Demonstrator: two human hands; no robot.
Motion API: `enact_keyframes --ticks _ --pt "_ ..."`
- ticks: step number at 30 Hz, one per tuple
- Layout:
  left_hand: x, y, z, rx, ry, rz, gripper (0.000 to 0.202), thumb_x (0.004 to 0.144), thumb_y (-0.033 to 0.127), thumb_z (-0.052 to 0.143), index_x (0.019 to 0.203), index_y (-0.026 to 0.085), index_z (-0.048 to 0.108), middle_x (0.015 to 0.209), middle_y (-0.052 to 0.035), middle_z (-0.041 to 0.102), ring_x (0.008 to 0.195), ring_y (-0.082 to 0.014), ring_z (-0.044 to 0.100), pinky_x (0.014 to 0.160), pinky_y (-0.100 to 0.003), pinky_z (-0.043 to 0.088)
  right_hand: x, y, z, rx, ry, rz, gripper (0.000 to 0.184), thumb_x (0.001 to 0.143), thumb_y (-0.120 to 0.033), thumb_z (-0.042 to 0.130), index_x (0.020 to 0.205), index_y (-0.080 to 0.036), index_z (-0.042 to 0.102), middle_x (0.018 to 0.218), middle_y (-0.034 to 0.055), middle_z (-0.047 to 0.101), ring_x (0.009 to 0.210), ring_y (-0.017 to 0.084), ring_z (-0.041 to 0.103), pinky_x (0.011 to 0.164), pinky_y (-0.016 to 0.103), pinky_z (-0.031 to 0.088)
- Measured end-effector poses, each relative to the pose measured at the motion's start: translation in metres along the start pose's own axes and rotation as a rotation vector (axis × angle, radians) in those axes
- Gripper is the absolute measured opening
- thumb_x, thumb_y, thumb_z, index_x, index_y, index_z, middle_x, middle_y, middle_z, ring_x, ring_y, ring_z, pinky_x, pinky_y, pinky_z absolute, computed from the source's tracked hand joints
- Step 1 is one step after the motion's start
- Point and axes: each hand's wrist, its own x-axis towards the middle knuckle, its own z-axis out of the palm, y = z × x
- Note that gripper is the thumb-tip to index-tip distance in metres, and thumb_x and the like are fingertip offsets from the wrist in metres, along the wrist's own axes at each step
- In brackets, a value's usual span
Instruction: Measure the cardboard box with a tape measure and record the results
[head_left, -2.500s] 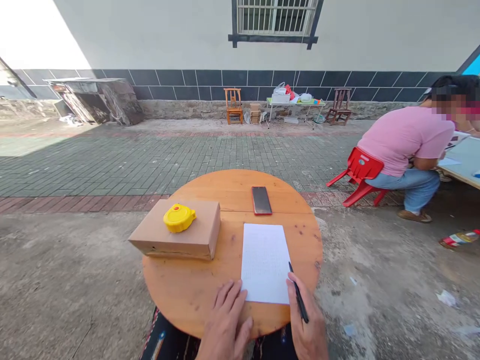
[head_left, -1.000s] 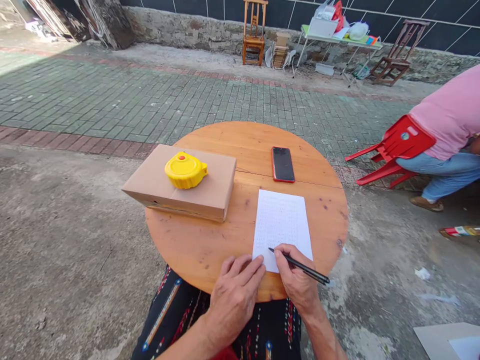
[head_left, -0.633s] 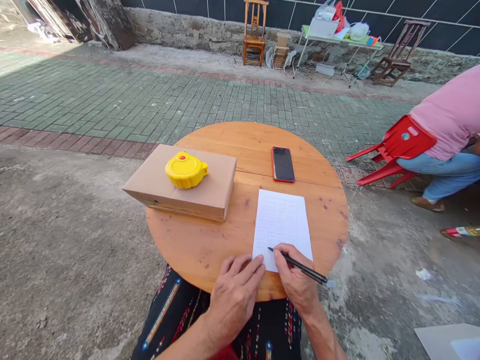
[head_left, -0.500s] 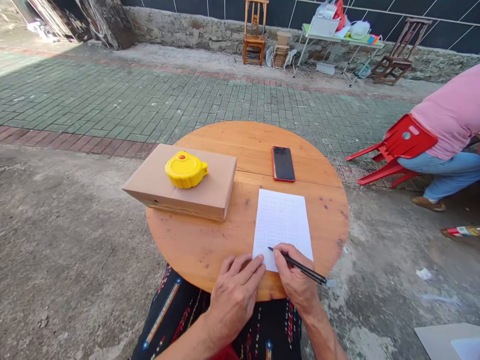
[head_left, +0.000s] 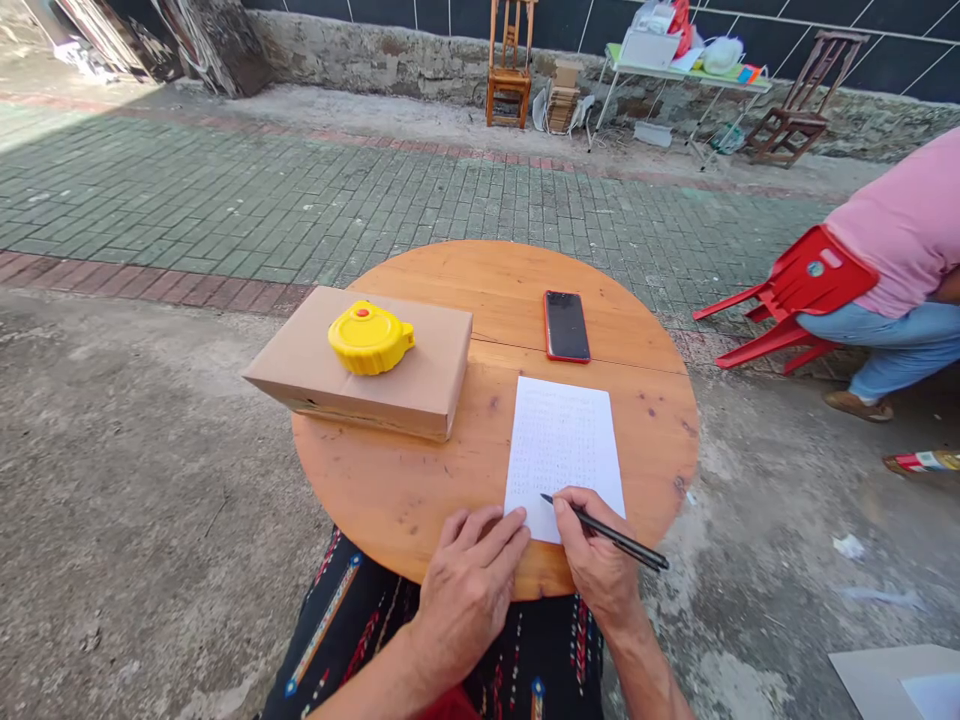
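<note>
A white sheet of paper [head_left: 562,445] lies on the round wooden table [head_left: 420,480], near its front edge. My right hand [head_left: 596,555] is closed round a black pen [head_left: 611,535], whose tip rests on the sheet's lower part. My left hand [head_left: 469,585] lies flat with fingers apart, its fingertips on the paper's lower left corner. A cardboard box [head_left: 375,385] sits at the table's left with a yellow tape measure [head_left: 370,338] on top. A phone in a red case [head_left: 566,326] lies face up beyond the paper.
A person in a pink top [head_left: 900,240] sits on a red plastic chair [head_left: 795,300] at the right. Wooden chairs [head_left: 506,65] and a small green table [head_left: 686,75] with things on it stand by the far wall. Paper lies on the ground at the lower right [head_left: 900,685].
The view has tilted down since the earliest frame. My right hand came onto the sheet with the pen, and its tip has edged slightly right in the last half second. My left hand stays put.
</note>
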Motion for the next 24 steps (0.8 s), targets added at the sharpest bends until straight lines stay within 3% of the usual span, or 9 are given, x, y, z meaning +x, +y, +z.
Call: enact_keyframes --ticks 24 --pt "0.0013 0.0017 -0.0015 -0.007 0.003 0.007 0.031 0.093 0.010 0.047 0.115 0.019 0.067 0.125 -0.0020 0.071 0.106 -0.0252 0.059 0.091 -0.042 0.040 -0.0001 0.0025 0.0019 -0.024 -0.038 -0.023 0.019 0.096 -0.028 0.055 0.080 -0.021 0.065 0.068 -0.0029 0.064 0.059 0.012 0.058 0.058 0.022 0.047"
